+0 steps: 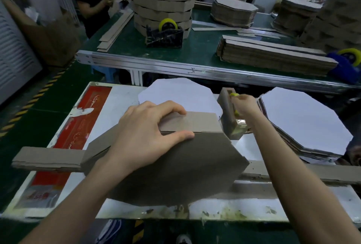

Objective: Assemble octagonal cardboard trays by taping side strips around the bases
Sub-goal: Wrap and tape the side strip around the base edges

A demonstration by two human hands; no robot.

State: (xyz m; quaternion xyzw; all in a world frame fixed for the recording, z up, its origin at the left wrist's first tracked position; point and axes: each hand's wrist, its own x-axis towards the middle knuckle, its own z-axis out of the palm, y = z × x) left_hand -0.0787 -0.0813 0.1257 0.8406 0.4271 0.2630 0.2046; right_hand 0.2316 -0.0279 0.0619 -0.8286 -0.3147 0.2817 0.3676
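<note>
Under the left hand (148, 134), flat fingers press a side strip (199, 121) onto the base (175, 169). Right hand (244, 105) curls at the tape dispenser (226, 111), grip unclear. Likely early: most sides still untaped.

- The left grip (148, 136) lies spread on a brown octagonal base (175, 165) on the white table (117, 103), with fingers and thumb pressing a side strip (199, 123) at the base's far edge.
- The right grip (244, 105) is curled at the yellow roll of a cardboard-clad tape dispenser (227, 115); whether it pinches tape is hidden.
- A stack of white-faced octagons (304, 122) lies to the right.
- Long cardboard strips (48, 158) lie across the table, passing under the base.
</note>
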